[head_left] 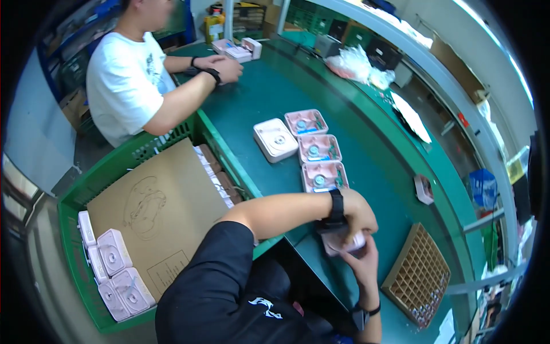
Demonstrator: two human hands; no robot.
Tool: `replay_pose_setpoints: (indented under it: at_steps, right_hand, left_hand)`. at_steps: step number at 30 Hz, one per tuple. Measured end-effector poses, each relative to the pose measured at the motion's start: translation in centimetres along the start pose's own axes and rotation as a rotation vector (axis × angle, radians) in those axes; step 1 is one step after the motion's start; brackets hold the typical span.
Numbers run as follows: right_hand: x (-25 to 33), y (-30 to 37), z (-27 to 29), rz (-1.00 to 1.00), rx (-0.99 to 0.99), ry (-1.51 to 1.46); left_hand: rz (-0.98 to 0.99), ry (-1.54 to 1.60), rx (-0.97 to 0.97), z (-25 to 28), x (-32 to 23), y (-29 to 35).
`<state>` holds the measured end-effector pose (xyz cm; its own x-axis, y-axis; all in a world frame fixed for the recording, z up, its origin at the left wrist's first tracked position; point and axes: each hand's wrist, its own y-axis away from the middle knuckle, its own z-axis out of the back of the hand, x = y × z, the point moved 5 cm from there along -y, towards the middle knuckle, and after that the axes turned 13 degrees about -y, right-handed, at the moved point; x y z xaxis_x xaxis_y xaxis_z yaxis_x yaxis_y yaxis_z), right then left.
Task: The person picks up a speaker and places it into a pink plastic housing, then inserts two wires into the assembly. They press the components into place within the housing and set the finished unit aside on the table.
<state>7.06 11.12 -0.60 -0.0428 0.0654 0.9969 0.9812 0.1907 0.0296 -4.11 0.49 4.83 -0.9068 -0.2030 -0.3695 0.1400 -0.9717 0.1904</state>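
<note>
Two hands (361, 214) (366, 266) touch a pink case (334, 243); cardboard print (168, 269) is unreadable.

From my remote view, a green bench (246, 94) bends across the room. Blue-framed shelving (86, 23) stands upper left, above a pale panel (43, 123); a pale wall (487, 57) at right meets a bright strip (511, 56), possibly a lamp.
</note>
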Motion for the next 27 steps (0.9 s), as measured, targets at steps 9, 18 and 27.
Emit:
replay_pose_setpoints:
  at_steps: [9,18,27]
  right_hand:
    - [3.2,7.9,4.4,0.473,-0.369,0.955]
    - [3.2,7.7,5.7,0.490,-0.096,1.083]
    - [7.2,13.2,9.2,0.427,-0.096,1.135]
  left_hand:
    - [-0.196,-0.335,-0.518,-3.6,-2.9,-3.4]
    - [-0.443,-0.167,-0.644,-3.5,-5.2,-4.1]
    - [-0.144,-0.395,-0.469,-1.4,-3.8,-2.8]
